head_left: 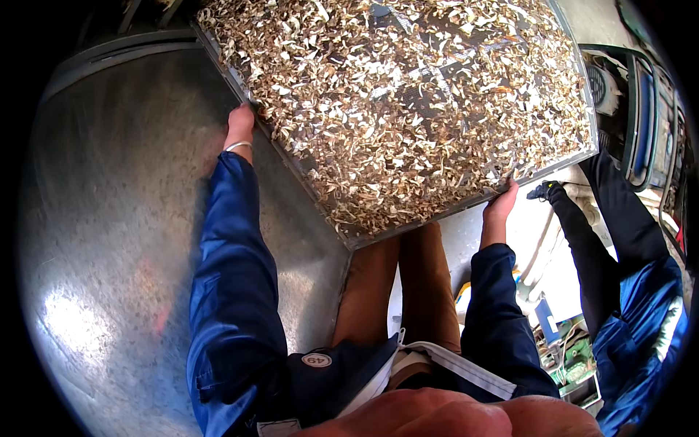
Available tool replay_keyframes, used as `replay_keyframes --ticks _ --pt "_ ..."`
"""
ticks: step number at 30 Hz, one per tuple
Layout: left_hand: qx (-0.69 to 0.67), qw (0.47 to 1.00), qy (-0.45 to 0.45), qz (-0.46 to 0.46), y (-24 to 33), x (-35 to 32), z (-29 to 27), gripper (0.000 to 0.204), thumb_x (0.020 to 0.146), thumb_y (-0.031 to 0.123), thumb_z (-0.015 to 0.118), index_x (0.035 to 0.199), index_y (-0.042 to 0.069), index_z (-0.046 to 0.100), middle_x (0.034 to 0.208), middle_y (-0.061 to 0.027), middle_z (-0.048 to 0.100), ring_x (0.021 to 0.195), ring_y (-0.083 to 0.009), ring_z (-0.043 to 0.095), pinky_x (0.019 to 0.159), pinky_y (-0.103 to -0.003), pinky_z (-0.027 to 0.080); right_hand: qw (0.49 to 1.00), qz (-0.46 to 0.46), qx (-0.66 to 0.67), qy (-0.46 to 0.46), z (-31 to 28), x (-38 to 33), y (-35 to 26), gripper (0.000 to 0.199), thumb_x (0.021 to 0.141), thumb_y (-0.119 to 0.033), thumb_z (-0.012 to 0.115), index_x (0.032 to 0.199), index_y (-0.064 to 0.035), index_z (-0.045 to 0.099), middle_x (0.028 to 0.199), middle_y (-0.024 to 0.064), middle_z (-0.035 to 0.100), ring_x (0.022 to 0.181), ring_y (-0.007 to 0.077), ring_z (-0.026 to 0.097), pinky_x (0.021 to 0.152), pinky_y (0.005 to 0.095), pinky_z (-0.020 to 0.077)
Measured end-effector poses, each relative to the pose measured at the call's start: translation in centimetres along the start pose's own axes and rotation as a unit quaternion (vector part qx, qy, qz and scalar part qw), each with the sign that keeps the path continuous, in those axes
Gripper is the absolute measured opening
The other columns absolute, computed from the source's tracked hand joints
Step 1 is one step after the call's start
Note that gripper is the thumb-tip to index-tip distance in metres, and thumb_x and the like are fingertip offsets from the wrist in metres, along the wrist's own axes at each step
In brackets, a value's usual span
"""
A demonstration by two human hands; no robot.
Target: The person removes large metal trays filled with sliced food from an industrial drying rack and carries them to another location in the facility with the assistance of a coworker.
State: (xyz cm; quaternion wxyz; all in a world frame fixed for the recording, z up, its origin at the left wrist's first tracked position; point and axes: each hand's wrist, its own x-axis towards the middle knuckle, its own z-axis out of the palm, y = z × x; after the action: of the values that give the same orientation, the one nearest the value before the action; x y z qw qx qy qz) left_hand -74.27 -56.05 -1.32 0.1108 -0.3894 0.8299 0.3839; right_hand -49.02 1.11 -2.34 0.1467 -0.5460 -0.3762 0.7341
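A large flat tray (557,168) with a thin metal rim and a dark mesh bottom is held out in front of me, its near corner pointing toward my legs. Small dried pieces (408,109), cream to brown and curled like thin slices or chips, cover most of the mesh. My left hand (240,127) is closed round the tray's left rim. On the near right rim, my right hand (501,202) grips with its thumb on top. The undersides of both hands' fingers are hidden by the tray.
A smooth grey metal panel (124,189) fills the left side. At the right another person in a blue jacket (641,328) and dark trousers is close by. Behind are dark tubular frames (635,116). Green circuit-like parts (580,360) lie at the lower right.
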Motion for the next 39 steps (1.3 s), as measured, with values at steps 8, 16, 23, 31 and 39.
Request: replay_keyframes --ticks 8,16,23,31,39 --pt "-0.098 0.989 -0.055 -0.094 1.8 -1.8 -1.5 0.032 0.093 0.030 0.037 0.099 0.007 0.058 0.085 -0.0054 0.061 0.073 -0.0203 0.060 0.064 -0.039 0.050 0.997 -0.039 -0.031 0.062 1.5 -1.0 -0.3 0.038 0.086 -0.031 0.044 0.106 -0.0002 0.056 0.101 0.0085 0.059 0.087 0.0204 0.057 0.076 0.0328 0.0462" --pt "-0.120 0.992 0.026 0.000 0.7 3.9 -0.5 0.040 0.092 0.035 0.038 0.104 0.003 0.057 0.098 -0.0115 0.061 0.086 -0.0248 0.060 0.072 -0.038 0.050 0.993 -0.080 -0.042 0.080 1.4 0.4 0.0 0.039 0.086 -0.032 0.047 0.101 0.0022 0.055 0.096 0.0075 0.056 0.085 0.0192 0.053 0.077 0.0320 0.0417" --pt "0.615 0.732 0.065 0.286 1.2 9.4 -1.4 0.026 0.085 0.021 0.047 0.103 0.006 0.058 0.103 -0.0167 0.060 0.092 -0.0295 0.060 0.072 -0.036 0.051 0.987 -0.118 -0.056 0.095 0.5 1.5 0.4 0.044 0.088 -0.031 0.045 0.110 0.0058 0.056 0.105 0.0107 0.058 0.091 0.0207 0.054 0.085 0.0326 0.0418" --pt "0.004 0.998 -0.023 0.060 3.4 4.1 0.1 0.034 0.093 0.024 0.034 0.115 0.003 0.050 0.099 -0.0100 0.058 0.085 -0.0241 0.058 0.062 -0.038 0.048 0.994 -0.071 0.013 0.083 0.3 0.7 -0.6 0.045 0.086 -0.034 0.051 0.108 0.0046 0.055 0.103 0.0092 0.059 0.088 0.0202 0.058 0.081 0.0326 0.0454" --pt "-0.038 0.995 0.009 0.089 2.6 6.3 -3.6 0.037 0.093 0.030 0.033 0.116 0.008 0.051 0.097 -0.0096 0.059 0.081 -0.0251 0.060 0.061 -0.042 0.050 0.993 -0.009 0.113 -0.043 1.6 -1.3 0.4 0.048 0.092 -0.038 0.044 0.122 -0.0014 0.047 0.115 0.0092 0.055 0.100 0.0227 0.056 0.088 0.0357 0.0443"
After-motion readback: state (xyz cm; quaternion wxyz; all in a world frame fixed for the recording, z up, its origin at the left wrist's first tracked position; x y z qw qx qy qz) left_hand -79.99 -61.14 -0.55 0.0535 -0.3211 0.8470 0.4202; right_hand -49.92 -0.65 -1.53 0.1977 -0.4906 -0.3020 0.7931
